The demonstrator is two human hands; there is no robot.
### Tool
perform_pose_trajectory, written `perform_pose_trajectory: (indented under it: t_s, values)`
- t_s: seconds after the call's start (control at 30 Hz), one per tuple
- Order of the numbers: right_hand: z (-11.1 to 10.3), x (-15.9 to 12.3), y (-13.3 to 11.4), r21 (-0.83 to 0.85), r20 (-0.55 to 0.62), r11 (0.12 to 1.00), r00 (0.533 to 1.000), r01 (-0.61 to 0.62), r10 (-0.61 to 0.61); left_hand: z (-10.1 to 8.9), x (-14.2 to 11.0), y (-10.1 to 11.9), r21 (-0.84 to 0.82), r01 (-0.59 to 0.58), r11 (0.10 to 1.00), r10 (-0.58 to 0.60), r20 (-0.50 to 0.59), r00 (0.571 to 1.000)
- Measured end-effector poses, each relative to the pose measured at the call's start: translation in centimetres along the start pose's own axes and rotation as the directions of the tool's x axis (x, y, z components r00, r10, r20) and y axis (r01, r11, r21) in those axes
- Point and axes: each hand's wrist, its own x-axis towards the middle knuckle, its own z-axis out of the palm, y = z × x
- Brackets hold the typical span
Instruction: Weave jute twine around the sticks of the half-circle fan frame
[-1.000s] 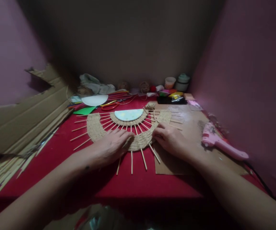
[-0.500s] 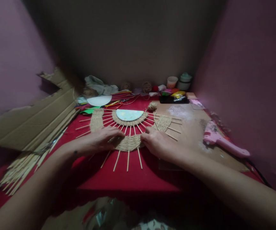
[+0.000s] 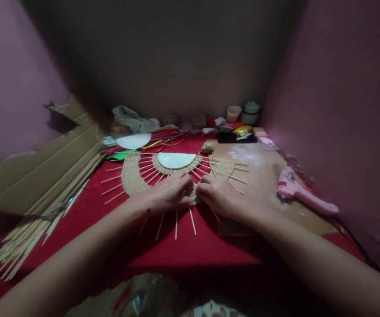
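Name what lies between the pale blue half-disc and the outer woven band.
Head view: a narrow inner woven band, then spread sticks with red cloth between them.

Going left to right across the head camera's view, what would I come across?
Bundle of thin sticks → green sheet → the person's left hand → their right hand → pink glue gun.

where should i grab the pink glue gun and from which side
Probably by the handle, with the right hand coming from the near side. The glue gun lies flat on the cardboard; its slim handle slants toward the near right, away from the thicker body. The right hand, at the woven piece, is the closer one.
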Motion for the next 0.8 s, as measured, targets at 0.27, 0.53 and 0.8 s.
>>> perform_pose_trajectory:
  t_s: [0.27,0.53,0.8]
  values:
    - [-3.3,-0.9,0.7,-0.262,0.008,0.962,0.997,0.08,-0.081,0.9,0.0,-1.2,-0.101,-0.055,0.993,0.045,-0.092,0.995]
    - [-6.3,3.8,5.1,-0.412,-0.118,0.906,0.992,-0.098,0.054,1.2,0.1,-1.1,-0.1,-0.013,0.995,0.009,-0.042,0.999]
    - [-6.0,11.1,9.4,-0.095,-0.312,0.89,0.863,-0.446,0.398,1.9,-0.3,-1.4,-0.127,-0.033,0.991,0.021,-0.098,0.995]
